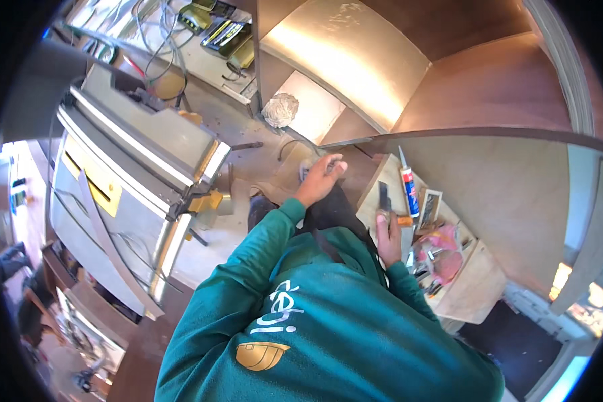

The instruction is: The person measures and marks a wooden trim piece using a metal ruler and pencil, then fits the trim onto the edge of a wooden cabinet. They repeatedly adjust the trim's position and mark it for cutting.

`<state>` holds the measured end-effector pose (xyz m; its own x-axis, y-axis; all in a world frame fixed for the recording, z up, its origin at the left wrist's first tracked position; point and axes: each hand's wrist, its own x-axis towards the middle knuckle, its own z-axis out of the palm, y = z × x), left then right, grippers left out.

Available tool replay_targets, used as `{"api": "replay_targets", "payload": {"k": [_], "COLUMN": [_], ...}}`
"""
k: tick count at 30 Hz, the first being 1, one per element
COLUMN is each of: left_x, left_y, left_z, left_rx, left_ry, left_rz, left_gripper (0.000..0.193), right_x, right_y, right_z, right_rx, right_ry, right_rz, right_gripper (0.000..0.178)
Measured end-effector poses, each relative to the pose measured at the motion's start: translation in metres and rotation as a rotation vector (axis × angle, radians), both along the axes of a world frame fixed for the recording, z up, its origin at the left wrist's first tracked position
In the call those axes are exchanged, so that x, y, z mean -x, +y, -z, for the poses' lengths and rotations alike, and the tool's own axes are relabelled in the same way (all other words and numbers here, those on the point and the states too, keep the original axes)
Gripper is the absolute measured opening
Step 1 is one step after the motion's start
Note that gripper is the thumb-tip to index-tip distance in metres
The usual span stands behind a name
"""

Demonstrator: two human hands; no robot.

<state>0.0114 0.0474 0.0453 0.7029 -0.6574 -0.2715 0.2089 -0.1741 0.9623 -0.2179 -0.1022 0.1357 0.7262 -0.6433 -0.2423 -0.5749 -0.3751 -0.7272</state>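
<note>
head view: the scraper (384,195), a dark, flat blade, is at three o'clock from centre, tip toward twelve. it looks light and stiff, perhaps thin-edged, so best held at its lower end, clear of the tip. the right hand (388,238), at four o'clock, is closed around that end. the left hand (323,179), near centre toward one o'clock, is loosely open, nothing visible in it. a tube (409,193) lies just beyond the scraper.
</note>
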Motion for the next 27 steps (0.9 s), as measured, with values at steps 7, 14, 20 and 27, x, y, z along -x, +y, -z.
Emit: {"api": "replay_targets", "payload": {"k": [7, 14, 20, 27], "left_x": [0.004, -0.002, -0.004, -0.009], "left_y": [-0.05, -0.084, -0.128, -0.173], "left_z": [0.005, 0.009, -0.014, -0.033], "left_rx": [0.799, 1.267, 1.088, 0.423], "left_ry": [0.618, 0.799, 0.574, -0.102], "left_rz": [-0.299, -0.625, -0.891, -1.097], "left_gripper": [0.058, 0.034, 0.047, 0.068], "right_x": [-0.16, -0.208, -0.204, -0.222], "right_y": [-0.049, -0.066, -0.078, -0.092], "right_z": [-0.067, -0.066, -0.083, -0.1], "right_rx": [0.418, 0.634, 0.876, 0.951], "right_ry": [0.29, 0.193, 0.094, -0.017], "right_rz": [-0.739, -1.055, -1.274, -1.258], "right_gripper": [0.041, 0.039, 0.042, 0.039]}}
